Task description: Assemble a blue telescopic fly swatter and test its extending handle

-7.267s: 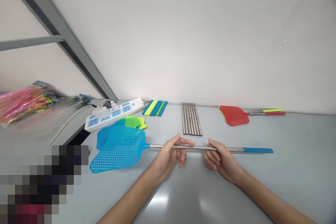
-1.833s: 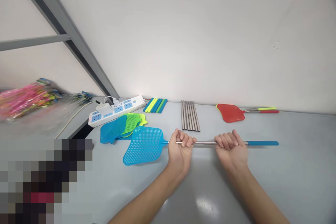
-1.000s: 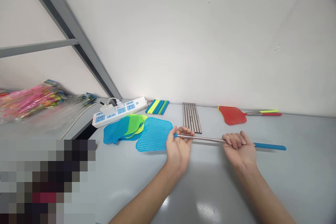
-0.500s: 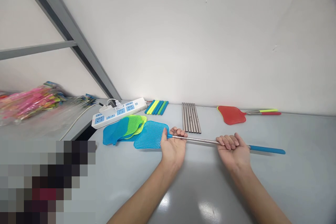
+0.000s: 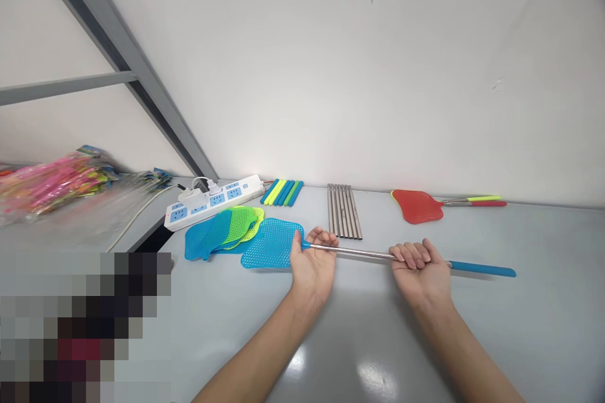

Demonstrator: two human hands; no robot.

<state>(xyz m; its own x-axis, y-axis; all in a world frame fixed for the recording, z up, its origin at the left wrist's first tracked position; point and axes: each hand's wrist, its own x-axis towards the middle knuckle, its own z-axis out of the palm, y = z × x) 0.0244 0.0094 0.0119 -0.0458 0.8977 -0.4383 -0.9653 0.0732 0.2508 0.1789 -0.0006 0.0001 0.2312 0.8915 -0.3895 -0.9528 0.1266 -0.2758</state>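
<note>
A blue fly swatter with a long metal rod stretches sideways between my hands, above the table. My left hand holds it palm up at the neck, where the mesh head meets the rod; the thumb lies by the head's edge. My right hand is closed round the rod close to the blue handle, which sticks out to the right. Left of the held swatter lies an overlapping pile of loose mesh heads in blue, green and yellow. Behind my hands are a row of metal rods and several coloured handle grips.
A white power strip with plugs and a cable sits at the back left. Whole swatters, a red one on top, lie by the wall at right. Bagged pink goods are beyond a gap at far left. A grey frame post rises there.
Almost nothing differs. The swatter's handle end reaches very slightly farther right, and both hands keep their hold in about the same place.
</note>
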